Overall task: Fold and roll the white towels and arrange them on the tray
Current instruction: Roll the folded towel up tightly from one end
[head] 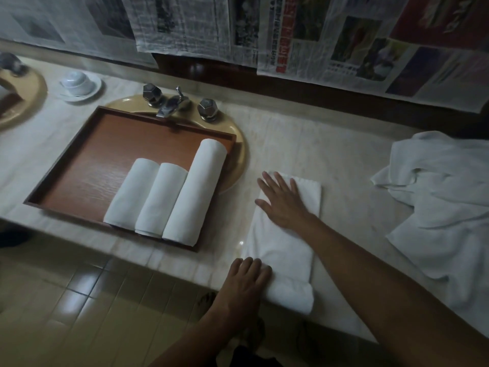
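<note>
Left hand [244, 280], nearest the viewer, lies over the near end of the folded towel [283, 245]. Its fingers [254, 266] are bent down over the first turn of a roll at the bench [357, 181] edge and hold the roll's left end. Right hand [284, 202] lies further up the same towel, fingers [267, 181] straight and spread, palm pressing the flat strip onto the bench. Between the 2 sets of fingers the cloth lies flat and unrolled; beyond the right fingertips only a short length of strip shows. Left of both hands, well apart from the left fingers, the tray [105, 160] sits across a basin and carries 3 rolled towels [161, 200] side by side and touching, the rightmost longer than the other 2; bare tray floor shows to their left. Right of the right fingers, apart from them, lies a pile of loose towels [444, 197]. Step in hand, as judged: rolling towel 4, folding done and the roll only begun. The next move likely calls for both hands at the roll, fingers driving it away from the body evenly at both ends so that it winds tight and straight, the right hand giving way ahead of it; an uneven push could cone the roll.
</note>
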Available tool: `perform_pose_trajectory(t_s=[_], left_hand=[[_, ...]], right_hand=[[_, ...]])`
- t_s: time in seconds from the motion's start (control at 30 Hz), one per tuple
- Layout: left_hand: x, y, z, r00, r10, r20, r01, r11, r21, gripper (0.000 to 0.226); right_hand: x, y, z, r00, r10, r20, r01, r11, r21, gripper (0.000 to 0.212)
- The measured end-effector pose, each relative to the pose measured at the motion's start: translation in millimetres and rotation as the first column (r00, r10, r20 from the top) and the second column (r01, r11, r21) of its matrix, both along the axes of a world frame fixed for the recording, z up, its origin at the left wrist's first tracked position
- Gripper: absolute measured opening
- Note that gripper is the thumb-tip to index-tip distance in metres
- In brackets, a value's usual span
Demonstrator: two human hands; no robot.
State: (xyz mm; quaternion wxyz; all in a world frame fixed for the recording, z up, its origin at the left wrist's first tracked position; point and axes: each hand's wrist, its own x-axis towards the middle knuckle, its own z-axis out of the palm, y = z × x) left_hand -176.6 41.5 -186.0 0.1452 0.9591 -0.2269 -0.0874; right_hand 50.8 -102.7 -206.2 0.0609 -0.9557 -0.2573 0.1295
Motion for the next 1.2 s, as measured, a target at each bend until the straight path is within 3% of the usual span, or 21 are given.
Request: perform_pose_trajectory(t_s=[0.07, 0.13, 0.2, 0.37, 0.47, 0.57, 0.7, 0.8, 0.87, 0.97, 1.1, 1.2], left_hand=[[0, 0, -1, 1.000, -0.001, -0.012, 0.001, 1.000, 0.004, 0.060], [0, -1, 0, 1.000, 0.000, -0.021, 0.001, 1.000, 0.013, 0.067], [0, -2, 1, 1.000, 0.006, -0.017, -0.006, 1.000, 0.020, 0.069], [0, 2, 2, 1.000, 0.017, -0.024, -0.017, 1.000, 0.002, 0.063], [1, 3, 1, 1.000, 0.010, -0.028, -0.010, 1.000, 0.012, 0.063], [2, 4, -1, 1.000, 0.007, -0.023, -0.007, 1.000, 0.029, 0.064], [3, 6, -1, 1.000, -0.013, -0.026, 0.015, 0.998, 0.061, 0.070], [3, 5, -1, 1.000, -0.014, -0.017, 0.015, 0.997, 0.080, 0.070], [4, 5, -1, 1.000, -0.008, -0.022, 0.009, 0.996, 0.088, 0.070], [5, 7, 1, 0.999, -0.038, -0.014, 0.039, 0.995, 0.091, 0.072], [7, 25, 7, 0.997, -0.056, -0.048, 0.058, 0.997, 0.048, 0.075], [2, 44, 8, 0.992, -0.040, -0.119, 0.029, 0.995, -0.094, 0.075]], right_hand=[[-3, -1, 8, 1.000, -0.013, 0.014, 0.013, 0.999, 0.050, 0.063], [-27, -10, 15, 0.981, -0.113, 0.160, 0.083, 0.980, 0.182, 0.053], [-53, -26, 12, 0.949, -0.192, 0.249, 0.144, 0.969, 0.199, 0.047], [-40, -67, -7, 0.932, -0.355, 0.074, 0.355, 0.935, 0.007, 0.071], [-2, -76, -1, 0.917, -0.396, -0.038, 0.396, 0.918, -0.017, 0.066], [-7, -86, 18, 0.898, -0.423, -0.125, 0.438, 0.887, 0.145, 0.061], [-102, -90, 65, 0.896, -0.335, -0.292, 0.423, 0.845, 0.327, 0.037], [-184, -87, 78, 0.891, -0.248, -0.381, 0.368, 0.884, 0.286, 0.055], [-221, -86, 64, 0.933, -0.180, -0.310, 0.237, 0.959, 0.155, 0.079], [-250, -83, 37, 0.984, -0.133, -0.118, 0.140, 0.989, 0.055, 0.096], [-256, -88, 24, 0.989, -0.148, 0.009, 0.146, 0.983, 0.115, 0.090], [-260, -95, 21, 0.989, -0.147, 0.008, 0.144, 0.977, 0.157, 0.086]])
